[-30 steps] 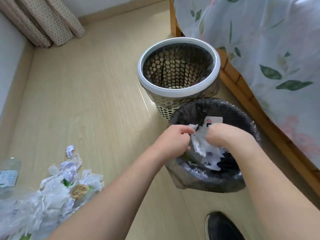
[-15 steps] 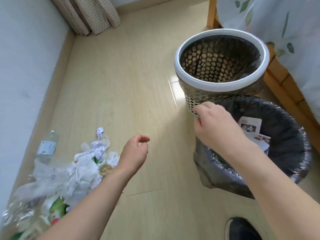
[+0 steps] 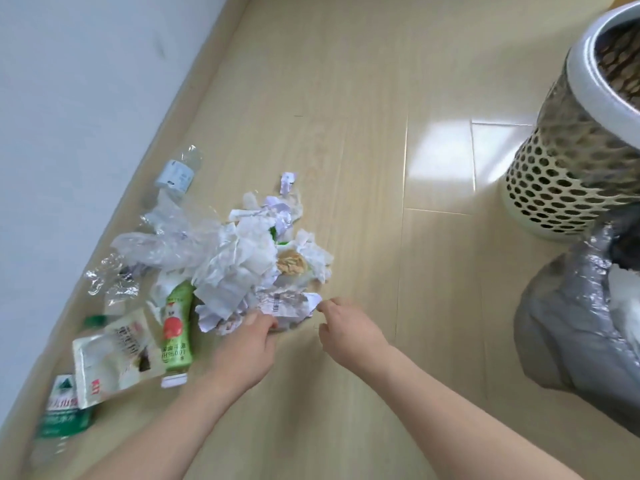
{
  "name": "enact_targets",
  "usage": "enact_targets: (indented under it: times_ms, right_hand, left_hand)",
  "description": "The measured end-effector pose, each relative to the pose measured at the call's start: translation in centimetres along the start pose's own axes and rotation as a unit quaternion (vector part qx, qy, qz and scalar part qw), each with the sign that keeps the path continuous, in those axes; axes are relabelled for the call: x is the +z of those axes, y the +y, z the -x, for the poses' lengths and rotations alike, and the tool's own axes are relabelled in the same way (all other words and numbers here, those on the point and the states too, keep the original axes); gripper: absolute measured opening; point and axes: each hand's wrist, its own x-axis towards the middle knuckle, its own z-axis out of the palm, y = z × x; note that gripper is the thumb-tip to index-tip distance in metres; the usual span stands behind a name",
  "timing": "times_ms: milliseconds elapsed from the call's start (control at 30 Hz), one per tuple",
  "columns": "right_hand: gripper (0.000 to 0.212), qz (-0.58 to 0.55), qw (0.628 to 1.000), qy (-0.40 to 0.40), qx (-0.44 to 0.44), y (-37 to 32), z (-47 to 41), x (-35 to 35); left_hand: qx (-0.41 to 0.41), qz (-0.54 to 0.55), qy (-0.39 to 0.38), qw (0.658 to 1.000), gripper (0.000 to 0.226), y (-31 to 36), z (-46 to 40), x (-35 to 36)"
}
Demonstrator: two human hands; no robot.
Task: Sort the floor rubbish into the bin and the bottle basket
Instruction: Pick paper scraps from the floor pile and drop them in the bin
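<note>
Both hands back from the bin (image 3: 568, 344) to the rubbish pile (image 3: 242, 258) at 10 o'clock | left hand (image 3: 242, 344) and right hand (image 3: 349, 327) pinching crumpled receipt (image 3: 287, 301) | bottles unsorted; basket (image 3: 568, 161) at 2 o'clock

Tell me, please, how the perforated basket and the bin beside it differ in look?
The basket has a pale wall full of round holes and a smooth white rim; the bin is wrapped in a crinkled dark plastic liner. The basket stands farther from the person, the bin nearer. White paper shows in the bin; the basket's contents cannot be seen. Both stand on the wooden floor, touching.
</note>
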Motion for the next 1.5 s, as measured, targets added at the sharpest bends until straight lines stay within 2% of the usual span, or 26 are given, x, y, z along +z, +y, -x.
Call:
enact_targets:
  times_ms: [100, 167, 267, 333, 367, 500, 633, 733, 833, 933, 967, 1067, 1167, 1233, 1300, 1400, 1500]
  right_hand:
    - [0.042, -0.020, 0.999, 0.038, -0.012, -0.9, -2.1, 1.2]
    - [0.046, -0.015, 0.999, 0.045, -0.013, -1.3, -3.6, 1.7]
    - [0.035, 0.028, 0.999, 0.028, -0.004, -1.0, -5.2, 2.1]
    - [0.025, 0.050, 0.999, 0.019, 0.007, -0.8, -5.7, 2.4]
    - [0.021, 0.057, 0.998, 0.016, 0.017, -0.6, -5.9, 2.5]
    - [0.018, 0.081, 0.996, -0.008, 0.049, 0.0, -5.7, 3.0]
    - [0.022, 0.045, 0.998, 0.018, 0.041, 0.4, -5.0, 3.5]
    - [0.030, 0.058, 0.998, 0.029, 0.024, 0.2, -4.4, 4.4]
    - [0.019, 0.077, 0.996, 0.032, 0.026, 0.2, -3.9, 4.8]
    - [0.025, 0.025, 0.998, 0.034, 0.039, 0.0, -3.3, 3.7]
    - [0.027, 0.024, 0.999, 0.025, 0.040, 0.0, -2.9, 3.0]
    - [0.028, 0.081, 0.996, -0.010, 0.029, 0.4, -0.9, -0.1]
    - [0.025, 0.157, 0.987, -0.019, 0.025, 1.0, 2.1, -4.8]
    - [0.021, 0.161, 0.986, -0.005, 0.051, 1.6, 4.2, -8.8]
    - [0.026, 0.138, 0.987, 0.042, 0.073, 2.4, 6.5, -13.2]
    - [0.038, 0.092, 0.981, 0.150, 0.088, 4.3, 10.1, -18.4]
    - [0.034, 0.041, 0.969, 0.213, 0.122, 6.9, 13.0, -21.6]
  left_hand:
    - [0.000, -0.009, 0.056, 0.998, 0.021, 0.6, -0.3, -0.5]
    - [0.039, -0.076, 0.123, 0.989, 0.015, 0.8, -0.8, -1.2]
    - [0.116, -0.196, 0.173, 0.958, 0.038, 0.8, -2.0, -1.6]
    - [0.121, -0.253, 0.140, 0.950, 0.056, 0.9, -3.0, -1.6]
    - [0.122, -0.278, 0.130, 0.944, 0.057, 0.8, -3.5, -1.4]
    - [0.140, -0.320, 0.146, 0.926, 0.023, 0.5, -4.0, -1.7]
    - [0.143, -0.218, 0.215, 0.941, 0.018, 0.1, -3.8, -2.4]
    - [0.065, -0.084, 0.200, 0.974, 0.010, 0.4, -3.9, -3.4]
    - [-0.011, 0.100, 0.162, 0.982, 0.007, 0.9, -4.3, -4.7]
    - [-0.042, 0.244, 0.165, 0.955, 0.010, 1.5, -4.6, -6.1]
    - [-0.041, 0.317, 0.159, 0.934, 0.009, 1.8, -4.6, -6.7]
    - [-0.039, 0.533, 0.122, 0.836, 0.017, 3.2, -3.9, -8.6]
    - [-0.052, 0.608, 0.064, 0.790, 0.038, 5.1, -3.0, -9.6]
    - [-0.059, 0.641, 0.017, 0.765, 0.032, 6.9, -2.4, -10.1]
    - [-0.052, 0.651, -0.011, 0.757, 0.016, 9.4, -2.0, -10.9]
    - [-0.010, 0.652, -0.035, 0.757, 0.017, 14.6, -1.4, -12.2]
    - [0.054, 0.654, -0.051, 0.753, 0.017, 20.2, -0.8, -13.8]
